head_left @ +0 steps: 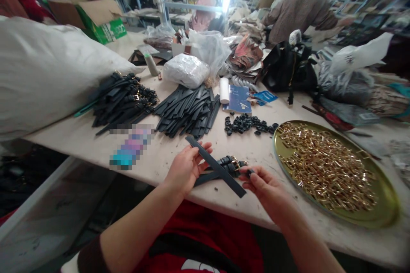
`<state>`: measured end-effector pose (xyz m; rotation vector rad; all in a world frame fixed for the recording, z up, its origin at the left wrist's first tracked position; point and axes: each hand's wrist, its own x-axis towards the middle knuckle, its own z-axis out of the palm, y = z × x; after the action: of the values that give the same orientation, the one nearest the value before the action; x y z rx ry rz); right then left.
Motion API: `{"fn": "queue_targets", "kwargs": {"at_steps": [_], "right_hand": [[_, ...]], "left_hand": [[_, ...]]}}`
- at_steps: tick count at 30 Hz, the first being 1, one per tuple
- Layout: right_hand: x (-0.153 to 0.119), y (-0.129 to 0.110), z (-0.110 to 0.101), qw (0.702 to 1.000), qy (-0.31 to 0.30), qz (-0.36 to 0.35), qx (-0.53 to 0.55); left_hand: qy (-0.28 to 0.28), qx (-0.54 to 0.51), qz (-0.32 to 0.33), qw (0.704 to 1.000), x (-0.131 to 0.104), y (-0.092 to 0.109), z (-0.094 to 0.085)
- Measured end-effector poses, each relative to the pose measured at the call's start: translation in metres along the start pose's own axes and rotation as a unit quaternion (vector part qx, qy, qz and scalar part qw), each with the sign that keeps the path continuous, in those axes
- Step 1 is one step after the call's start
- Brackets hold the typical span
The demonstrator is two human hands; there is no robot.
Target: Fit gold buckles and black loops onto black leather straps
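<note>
A flat black strap [221,170] slants down to the right, its upper part held in my left hand [188,166]. Near its lower end, my right hand [261,181] pinches a small black loop [250,172]. Beneath the strap, several black straps with gold buckles [229,163] lie close to the table's front edge. Behind my hands are a pile of plain black straps [188,111] and a scatter of small black loops [246,124]. Buckled straps [123,98] form another pile at the left.
On the right, a round gold tray [389,217] holds many gold metal pieces. A large white sack [54,72] borders the table [150,162] at the left. Plastic bags [185,70], a white spool [224,90] and a black bag [282,68] stand farther back. A person [297,15] is beyond them.
</note>
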<state>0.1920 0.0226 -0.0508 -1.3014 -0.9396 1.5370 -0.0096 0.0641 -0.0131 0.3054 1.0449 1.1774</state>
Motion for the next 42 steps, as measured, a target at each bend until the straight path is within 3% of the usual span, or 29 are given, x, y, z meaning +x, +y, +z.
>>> {"fn": "queue_targets", "kwargs": {"at_steps": [4,9,11,15,19,23,25,27,31,35,42], "right_hand": [[-0.038,0.023,0.026,0.995,0.045,-0.014,0.09],[-0.04,0.04,0.033,0.988,0.128,-0.056,0.065],[-0.038,0.042,0.028,0.987,0.136,-0.047,0.067],[-0.04,0.038,0.01,0.989,0.125,-0.059,0.043],[-0.047,0.028,-0.003,0.995,0.079,-0.066,0.005],[-0.053,0.025,0.007,0.999,0.037,-0.028,-0.002],[-0.054,0.025,0.016,0.999,0.03,-0.01,0.019],[-0.051,0.027,0.02,0.998,0.036,-0.016,0.048],[-0.038,0.031,0.015,0.989,0.06,-0.016,0.132],[-0.023,0.034,0.011,0.974,0.076,0.03,0.211],[-0.01,0.035,0.015,0.967,0.093,0.073,0.226]], "left_hand": [[0.03,-0.015,0.043,0.999,-0.01,-0.013,-0.003],[0.021,-0.017,0.071,0.997,-0.028,-0.031,-0.009],[-0.021,-0.018,0.06,0.998,-0.037,-0.031,-0.015],[-0.168,0.023,0.011,0.986,-0.053,-0.012,-0.039],[-0.272,0.157,-0.148,0.938,-0.058,0.011,-0.057],[-0.358,0.227,-0.269,0.865,-0.055,0.001,-0.047],[-0.389,0.298,-0.29,0.822,-0.054,-0.012,-0.035],[-0.381,0.38,-0.25,0.805,-0.053,-0.026,-0.023],[-0.288,0.403,-0.171,0.851,-0.047,-0.041,-0.015],[-0.26,0.303,-0.219,0.89,-0.038,-0.045,-0.017],[-0.246,0.242,-0.255,0.903,-0.022,-0.045,-0.012]]}}
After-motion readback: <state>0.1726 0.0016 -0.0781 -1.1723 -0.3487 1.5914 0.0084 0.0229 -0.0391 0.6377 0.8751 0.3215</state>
